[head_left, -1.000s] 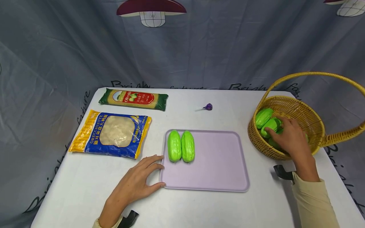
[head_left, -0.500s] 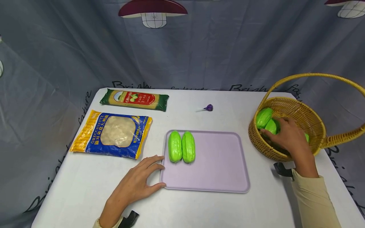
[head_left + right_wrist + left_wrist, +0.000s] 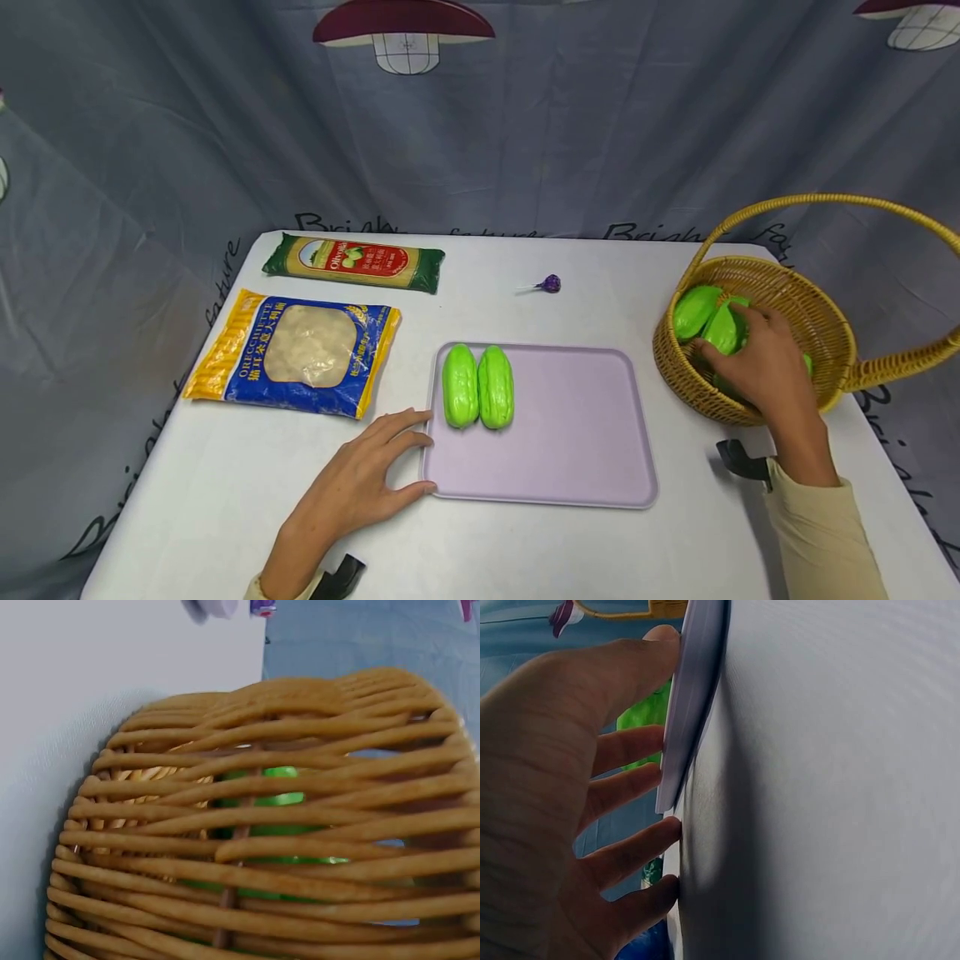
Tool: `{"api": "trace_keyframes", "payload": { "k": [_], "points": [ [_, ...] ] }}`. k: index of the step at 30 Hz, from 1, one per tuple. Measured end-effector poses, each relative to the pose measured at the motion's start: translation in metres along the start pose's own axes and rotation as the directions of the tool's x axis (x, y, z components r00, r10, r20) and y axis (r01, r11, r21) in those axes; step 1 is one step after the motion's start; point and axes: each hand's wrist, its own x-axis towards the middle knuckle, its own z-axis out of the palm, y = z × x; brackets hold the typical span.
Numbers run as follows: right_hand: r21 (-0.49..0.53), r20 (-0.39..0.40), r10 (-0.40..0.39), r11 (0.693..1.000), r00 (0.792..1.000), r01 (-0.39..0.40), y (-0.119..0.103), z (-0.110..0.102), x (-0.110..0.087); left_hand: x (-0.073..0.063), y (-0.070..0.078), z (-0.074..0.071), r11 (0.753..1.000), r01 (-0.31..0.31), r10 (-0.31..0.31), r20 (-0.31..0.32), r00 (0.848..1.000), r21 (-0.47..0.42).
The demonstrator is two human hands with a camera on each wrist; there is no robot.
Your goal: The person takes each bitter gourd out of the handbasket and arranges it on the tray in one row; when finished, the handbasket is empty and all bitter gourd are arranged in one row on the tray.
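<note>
My left hand (image 3: 358, 475) rests at the left edge of the pale purple tray (image 3: 570, 425), fingers spread, with the thumb and fingertips at its rim. In the left wrist view the thumb (image 3: 664, 656) touches that rim. Two bright green ribbed star fruits (image 3: 460, 386) lie side by side on the tray's left part. On the right, my right hand (image 3: 768, 358) reaches into the wicker basket (image 3: 825, 333) and grips a green star fruit (image 3: 722, 332) between thumb and fingers. Another star fruit (image 3: 694, 312) lies beside it. In the right wrist view the weave (image 3: 300, 885) hides the hand.
A blue and yellow orecchiette bag (image 3: 307, 350) lies left of the tray, and a green and gold pasta packet (image 3: 352, 261) behind it. A purple lollipop (image 3: 551, 283) lies behind the tray. The basket's tall handle (image 3: 825, 198) arches over its opening.
My right hand shifts about inside the basket, and the star fruit at its fingers has turned and shows more of its ridges. The left hand and tray stay put.
</note>
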Motion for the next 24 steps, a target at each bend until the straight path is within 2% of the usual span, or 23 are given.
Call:
{"api": "trace_keyframes", "payload": {
  "k": [6,13,24],
  "points": [
    [0.031,-0.063,0.012,0.999,0.998,-0.01,-0.008,-0.003,-0.007,0.0,0.0,0.0,1.0,0.002,-0.002,0.001,1.0,-0.004],
    [0.068,-0.116,-0.015,0.997,0.993,0.023,-0.02,-0.006,-0.015,0.001,0.001,-0.001,1.0,0.016,-0.016,0.014,1.0,-0.007],
    [0.103,-0.143,-0.053,0.992,0.988,0.068,-0.032,-0.009,-0.025,0.0,0.001,-0.001,1.0,0.017,-0.017,0.016,1.0,-0.011]
  ]
}}
